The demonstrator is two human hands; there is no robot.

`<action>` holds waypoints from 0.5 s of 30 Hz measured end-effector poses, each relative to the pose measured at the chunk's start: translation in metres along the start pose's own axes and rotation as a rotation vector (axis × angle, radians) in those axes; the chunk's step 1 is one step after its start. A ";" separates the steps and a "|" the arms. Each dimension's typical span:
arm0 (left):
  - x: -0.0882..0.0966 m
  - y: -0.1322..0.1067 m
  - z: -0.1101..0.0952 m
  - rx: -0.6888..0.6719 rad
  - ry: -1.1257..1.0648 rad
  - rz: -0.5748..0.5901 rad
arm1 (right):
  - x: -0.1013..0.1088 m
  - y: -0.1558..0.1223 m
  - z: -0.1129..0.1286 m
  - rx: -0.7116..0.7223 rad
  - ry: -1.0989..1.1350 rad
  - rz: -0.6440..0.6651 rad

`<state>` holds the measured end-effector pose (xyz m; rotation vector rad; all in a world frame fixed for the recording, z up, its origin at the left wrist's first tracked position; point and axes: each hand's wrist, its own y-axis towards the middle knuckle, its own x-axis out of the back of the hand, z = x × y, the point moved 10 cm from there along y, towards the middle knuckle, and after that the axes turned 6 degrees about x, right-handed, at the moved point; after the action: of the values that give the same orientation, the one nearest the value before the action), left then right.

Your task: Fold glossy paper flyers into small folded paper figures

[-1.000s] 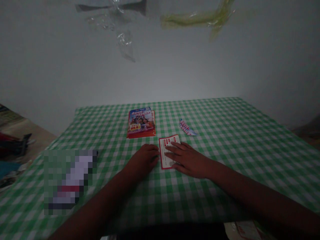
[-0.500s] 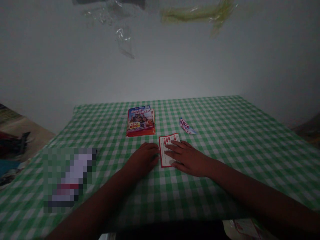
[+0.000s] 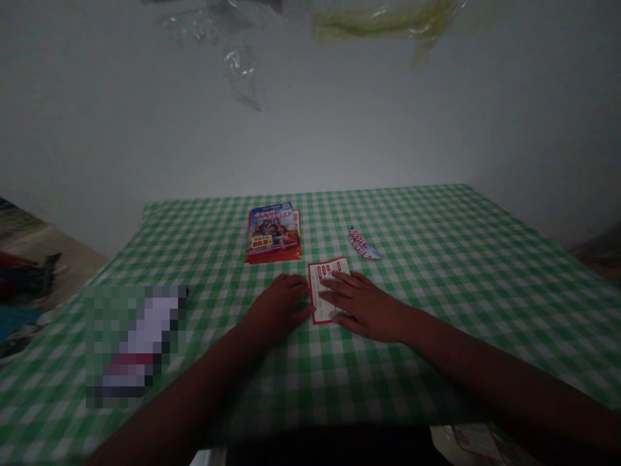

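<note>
Basically, the left hand point(image 3: 279, 309) sat loosely against the edge of the red-bordered card point(image 3: 324, 279), while the right hand point(image 3: 363, 307) lay flat across it, pinning it to the checked surface point(image 3: 436, 272), hands apart, no grip.

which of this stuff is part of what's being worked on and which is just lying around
In use:
card, red-bordered, under the right hand's fingers
left hand, at the card's left edge

Lying about:
booklet
printed strip
blurred object
</note>
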<state>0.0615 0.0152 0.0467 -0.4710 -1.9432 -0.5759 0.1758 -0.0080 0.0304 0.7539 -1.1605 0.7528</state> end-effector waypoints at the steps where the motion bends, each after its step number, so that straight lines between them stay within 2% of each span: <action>1: 0.000 0.000 0.000 -0.003 -0.003 -0.003 | 0.000 0.000 0.000 -0.002 -0.001 -0.001; 15: -0.002 0.000 0.001 0.006 0.010 0.009 | -0.001 0.000 0.000 -0.017 -0.012 0.010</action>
<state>0.0613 0.0153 0.0445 -0.4712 -1.9319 -0.5653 0.1754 -0.0079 0.0298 0.7395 -1.1810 0.7465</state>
